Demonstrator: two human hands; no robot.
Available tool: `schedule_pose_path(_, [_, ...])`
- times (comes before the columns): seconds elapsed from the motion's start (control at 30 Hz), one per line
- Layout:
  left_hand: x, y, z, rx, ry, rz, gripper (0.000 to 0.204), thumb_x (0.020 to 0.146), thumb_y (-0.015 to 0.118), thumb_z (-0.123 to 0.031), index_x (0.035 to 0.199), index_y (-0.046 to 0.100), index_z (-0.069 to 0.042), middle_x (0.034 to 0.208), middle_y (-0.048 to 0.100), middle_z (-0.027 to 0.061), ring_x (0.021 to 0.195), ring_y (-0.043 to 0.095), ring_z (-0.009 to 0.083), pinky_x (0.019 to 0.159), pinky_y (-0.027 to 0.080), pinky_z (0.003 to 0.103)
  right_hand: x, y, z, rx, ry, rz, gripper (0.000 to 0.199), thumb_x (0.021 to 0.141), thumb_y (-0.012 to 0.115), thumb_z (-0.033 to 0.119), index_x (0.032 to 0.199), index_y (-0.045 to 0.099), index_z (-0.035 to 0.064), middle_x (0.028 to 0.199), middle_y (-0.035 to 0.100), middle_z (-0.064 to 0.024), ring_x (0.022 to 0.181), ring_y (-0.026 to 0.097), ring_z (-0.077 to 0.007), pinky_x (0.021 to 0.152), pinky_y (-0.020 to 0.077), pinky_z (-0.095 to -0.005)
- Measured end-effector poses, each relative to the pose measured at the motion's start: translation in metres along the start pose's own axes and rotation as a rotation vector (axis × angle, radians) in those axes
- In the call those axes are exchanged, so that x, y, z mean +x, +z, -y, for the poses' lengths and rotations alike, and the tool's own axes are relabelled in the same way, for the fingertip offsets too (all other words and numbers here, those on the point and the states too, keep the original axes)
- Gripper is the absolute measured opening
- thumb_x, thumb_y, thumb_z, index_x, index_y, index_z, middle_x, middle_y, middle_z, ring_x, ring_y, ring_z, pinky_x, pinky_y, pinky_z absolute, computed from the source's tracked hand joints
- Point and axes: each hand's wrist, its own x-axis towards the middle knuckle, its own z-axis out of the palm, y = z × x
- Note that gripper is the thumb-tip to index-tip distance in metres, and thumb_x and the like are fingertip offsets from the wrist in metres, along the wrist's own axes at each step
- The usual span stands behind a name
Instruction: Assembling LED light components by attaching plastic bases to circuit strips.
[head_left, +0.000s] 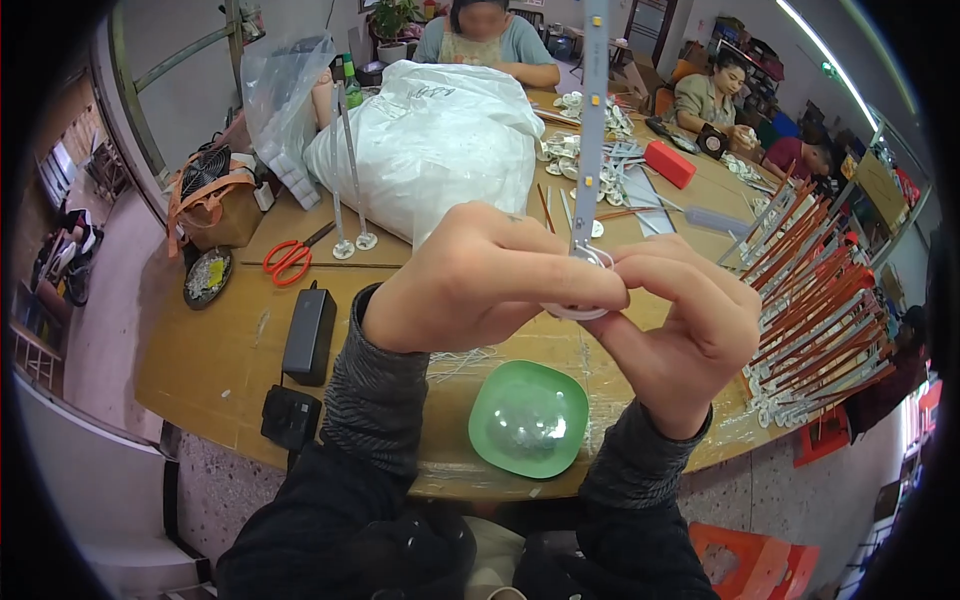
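Held up above the table is a narrow LED strip [593, 130], upright, with small yellow LEDs along its face. A round white base [578, 313] sits at its lower end, partly hidden by fingers. My left hand [490, 275] is closed around the strip's lower end and base, its index finger lying across the front. From the other side, my right hand [690, 320] pinches at the base's edge. A thin white wire [600, 250] loops out beside the strip near the right fingertips; whether they grip the wire is hidden.
A green dish [530, 465] stands below my hands. Orange-handled scissors [288, 262], a black power adapter [309, 335] and two upright strips [352, 180] are left. A large white bag [430, 140] lies beyond. Bundled strips [820, 330] line the right; several people sit across.
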Motion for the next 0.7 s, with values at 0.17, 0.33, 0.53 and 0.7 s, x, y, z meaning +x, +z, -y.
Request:
schedule_pose_path(0.17, [-0.003,0.007,-0.002,-0.198,-0.156,0.003,0.054,0.073,0.07,0.011,0.123,0.063,-0.01,0.103,0.072,0.0099,0.071,0.071,0.0247,0.061,0.057,0.032,-0.003,-0.007,-0.007,0.058,0.099,0.064,0.024,0.063,0.081,-0.01,0.083,0.069,-0.0053,0.078,0.071,-0.0124,0.072,0.069,-0.0199,0.064,0.052,-0.0269])
schedule_pose_path(0.33, [-0.003,0.005,0.016,-0.025,-0.221,0.007,0.078,0.072,0.081,0.0,0.142,0.047,-0.001,0.103,0.072,0.0149,0.074,0.072,0.0161,0.07,0.056,0.029,-0.01,-0.019,-0.038,-0.006,0.14,0.162,0.021,0.067,0.079,-0.013,0.086,0.07,-0.0062,0.079,0.072,-0.0116,0.073,0.07,-0.0179,0.066,0.0532,-0.0268])
schedule_pose_path(0.53, [-0.015,-0.044,0.001,0.298,-0.45,-0.028,0.063,0.079,0.078,-0.004,0.138,0.057,-0.01,0.087,0.074,0.007,0.082,0.072,0.0172,0.082,0.053,0.028,-0.034,-0.021,-0.076,-0.201,0.254,0.409,0.012,0.075,0.082,0.005,0.083,0.073,0.001,0.075,0.072,-0.0084,0.069,0.069,-0.0162,0.063,0.0503,-0.0279])
schedule_pose_path(0.7, [-0.007,-0.032,-0.001,0.411,-0.552,-0.246,0.035,0.076,0.072,0.003,0.11,0.065,0.003,0.074,0.071,0.0099,0.069,0.069,0.0141,0.068,0.051,0.024,-0.113,-0.012,-0.147,-0.312,0.383,0.556,0.017,0.074,0.083,0.009,0.083,0.072,-0.0005,0.075,0.071,-0.0109,0.067,0.068,-0.0221,0.063,0.051,-0.031])
